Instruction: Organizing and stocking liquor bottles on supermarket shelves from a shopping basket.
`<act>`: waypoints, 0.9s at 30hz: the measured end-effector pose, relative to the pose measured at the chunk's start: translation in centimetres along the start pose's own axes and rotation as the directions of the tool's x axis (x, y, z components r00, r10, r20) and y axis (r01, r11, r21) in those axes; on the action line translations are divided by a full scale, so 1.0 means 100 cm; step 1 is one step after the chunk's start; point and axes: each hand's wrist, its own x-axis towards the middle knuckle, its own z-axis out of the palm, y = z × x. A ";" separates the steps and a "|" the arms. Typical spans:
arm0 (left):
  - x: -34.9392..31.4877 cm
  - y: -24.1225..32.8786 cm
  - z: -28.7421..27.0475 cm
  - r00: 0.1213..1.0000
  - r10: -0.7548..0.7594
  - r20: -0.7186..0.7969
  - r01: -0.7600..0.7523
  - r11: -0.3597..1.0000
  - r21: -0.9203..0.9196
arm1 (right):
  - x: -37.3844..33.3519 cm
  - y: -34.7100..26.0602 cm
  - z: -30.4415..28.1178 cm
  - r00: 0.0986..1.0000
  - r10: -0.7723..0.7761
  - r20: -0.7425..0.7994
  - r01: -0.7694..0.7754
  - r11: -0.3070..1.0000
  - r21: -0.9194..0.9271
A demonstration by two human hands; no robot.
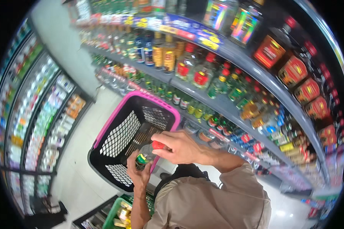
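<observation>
A clear bottle (146,153) with a green and yellow label and a red cap (157,145) is tilted between my hands. My left hand (138,173) wraps round its lower part. The fingers of my right hand (177,147) close on the red cap. Both hands are over the near right side of a black mesh-sided shopping basket (97,142) with a pink rim. Dark slats show at the basket's bottom, and the bottle hides part of its inside.
Grey shelves (233,103) with rows of bottles run along the right. Shelves of packaged goods (46,126) stand at the left, beyond the white tiled floor (70,152). A green crate (111,214) with yellowish packs is at the bottom, left of my body.
</observation>
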 end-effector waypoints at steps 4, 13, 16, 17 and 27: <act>0.001 0.016 0.033 0.980 0.089 0.180 -0.053 0.979 -0.197 | -0.050 -0.006 -0.020 0.958 0.052 -0.280 -0.078 0.994 -0.080; 0.001 0.064 0.126 0.866 0.256 0.430 -0.163 0.957 -0.241 | -0.122 0.002 -0.068 0.821 0.115 -0.559 -0.292 0.927 -0.237; 0.007 0.086 0.165 0.857 0.272 0.437 -0.176 0.952 -0.250 | -0.129 0.012 -0.093 0.803 0.082 -0.591 -0.333 0.883 -0.330; 0.010 0.094 0.177 0.851 0.325 0.413 -0.236 0.938 -0.253 | -0.130 0.016 -0.103 0.798 0.051 -0.600 -0.318 0.882 -0.347; 0.046 0.153 0.298 0.817 0.379 0.435 -0.264 0.916 -0.301 | -0.134 0.073 -0.184 0.736 0.155 -0.659 -0.467 0.821 -0.328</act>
